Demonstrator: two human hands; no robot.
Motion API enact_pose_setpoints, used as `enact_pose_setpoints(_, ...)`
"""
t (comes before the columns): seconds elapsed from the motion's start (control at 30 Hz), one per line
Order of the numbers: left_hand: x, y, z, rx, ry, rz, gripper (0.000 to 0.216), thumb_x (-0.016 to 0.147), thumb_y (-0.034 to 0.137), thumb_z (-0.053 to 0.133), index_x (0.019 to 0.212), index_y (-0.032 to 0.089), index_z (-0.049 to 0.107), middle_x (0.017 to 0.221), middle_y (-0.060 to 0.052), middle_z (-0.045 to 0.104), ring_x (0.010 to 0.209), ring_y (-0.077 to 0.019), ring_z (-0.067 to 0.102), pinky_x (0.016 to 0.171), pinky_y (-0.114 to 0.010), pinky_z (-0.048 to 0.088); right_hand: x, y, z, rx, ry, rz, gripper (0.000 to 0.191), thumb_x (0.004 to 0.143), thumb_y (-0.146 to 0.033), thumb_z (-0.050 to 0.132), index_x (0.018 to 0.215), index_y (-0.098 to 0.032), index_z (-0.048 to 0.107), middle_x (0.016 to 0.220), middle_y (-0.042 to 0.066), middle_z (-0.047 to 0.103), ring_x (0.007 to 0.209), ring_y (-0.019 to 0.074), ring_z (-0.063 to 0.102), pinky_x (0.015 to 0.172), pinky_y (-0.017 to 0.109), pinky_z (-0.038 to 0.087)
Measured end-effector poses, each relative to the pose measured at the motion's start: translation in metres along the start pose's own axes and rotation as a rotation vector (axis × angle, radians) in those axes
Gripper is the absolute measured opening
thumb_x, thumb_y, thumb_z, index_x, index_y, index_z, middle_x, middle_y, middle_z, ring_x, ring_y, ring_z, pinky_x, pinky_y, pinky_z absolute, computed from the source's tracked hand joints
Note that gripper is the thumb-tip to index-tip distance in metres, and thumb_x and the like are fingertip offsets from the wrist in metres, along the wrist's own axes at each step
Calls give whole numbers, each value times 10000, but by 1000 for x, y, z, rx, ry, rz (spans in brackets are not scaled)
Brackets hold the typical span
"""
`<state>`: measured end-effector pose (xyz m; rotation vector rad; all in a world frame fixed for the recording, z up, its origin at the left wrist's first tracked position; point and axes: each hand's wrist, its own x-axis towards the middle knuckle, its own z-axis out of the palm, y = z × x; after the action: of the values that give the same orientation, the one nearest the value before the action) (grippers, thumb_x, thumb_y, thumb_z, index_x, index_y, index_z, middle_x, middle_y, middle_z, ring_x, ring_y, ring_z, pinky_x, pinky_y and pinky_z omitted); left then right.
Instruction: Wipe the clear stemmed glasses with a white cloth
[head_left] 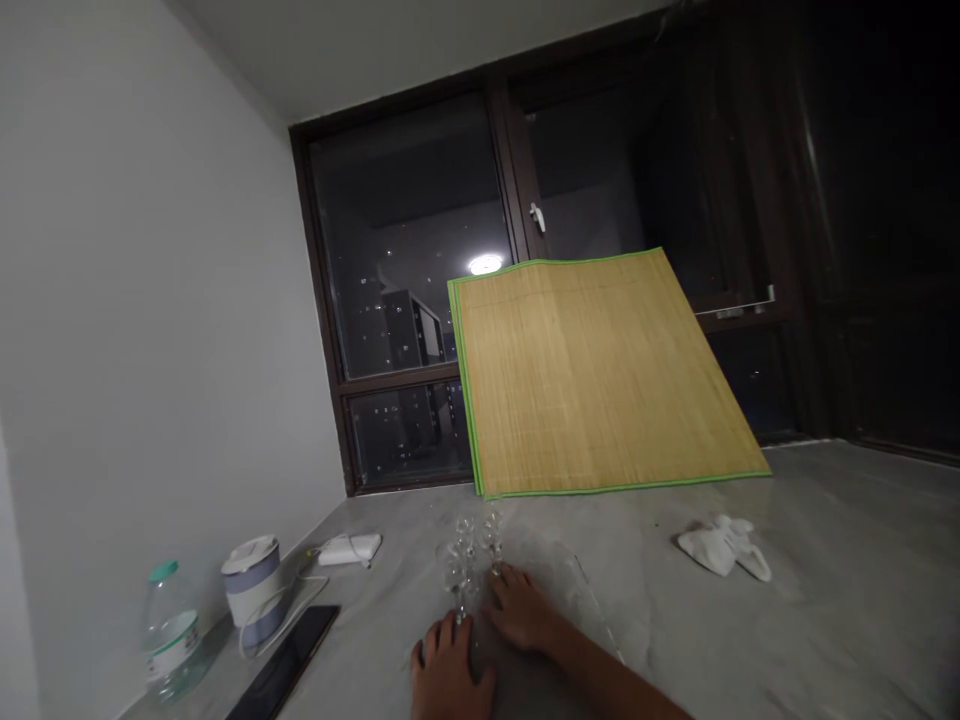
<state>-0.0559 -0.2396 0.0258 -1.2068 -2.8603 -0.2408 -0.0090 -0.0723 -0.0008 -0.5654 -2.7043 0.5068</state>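
Low in the head view, my left hand rests palm down on the grey marbled surface with its fingers spread. Its fingertips are at the near end of a group of clear, glassy pieces, whose exact kind I cannot make out. My right hand reaches in from the right, palm down, fingers stretched and slightly apart. Its fingertips lie beside a second clear piece. Nothing shows gripped in either hand. Past my right hand lies a transparent sheet or tray, with only its edge plain.
On the left stand a clear bottle with a green cap and a lidded mug. Near them lie a dark phone and a white power bank with a cable. A white cloth lies right; a folded bamboo mat leans against the window.
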Motion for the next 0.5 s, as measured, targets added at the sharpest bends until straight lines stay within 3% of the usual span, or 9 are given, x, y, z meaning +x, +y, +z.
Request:
enact_pose_setpoints(0.13, 0, 1, -1, 0, -9, -8, 691, 770, 408, 448, 1444, 259, 445, 1561, -51, 367, 1425, -293, 289, 1145, -526, 168, -10, 8, -16, -30, 147, 14, 409, 901, -340, 461, 1249, -196, 620, 1310, 153, 603, 1246, 295, 527, 1052, 408, 351)
enact_pose_setpoints(0.23, 0, 2, -3, 0, -10, -17, 687, 773, 423, 448, 1440, 261, 449, 1563, -54, 363, 1427, -296, 287, 1142, -530, 172, -17, 24, -35, -33, 210, 128, 365, 960, -318, 362, 1176, -200, 631, 1077, 124, 718, 1035, 252, 658, 887, 315, 442)
enact_pose_setpoints(0.4, 0, 2, -5, -10, -8, 0, 674, 779, 413, 454, 1433, 253, 457, 1556, -70, 373, 1425, -304, 294, 1143, -535, 181, -21, 62, -66, -86, 223, 281, 423, 1007, -372, 263, 1186, -219, 614, 1005, 117, 752, 948, 260, 700, 792, 302, 453)
enact_pose_setpoints(0.5, 1, 1, -4, 0, -1, -6, 667, 786, 429, 446, 1430, 256, 463, 1553, -61, 380, 1426, -290, 301, 1146, -524, 184, -23, 92, -88, -97, 255, 340, 473, 1009, -344, 207, 1313, -195, 538, 979, 141, 751, 930, 270, 702, 793, 328, 461)
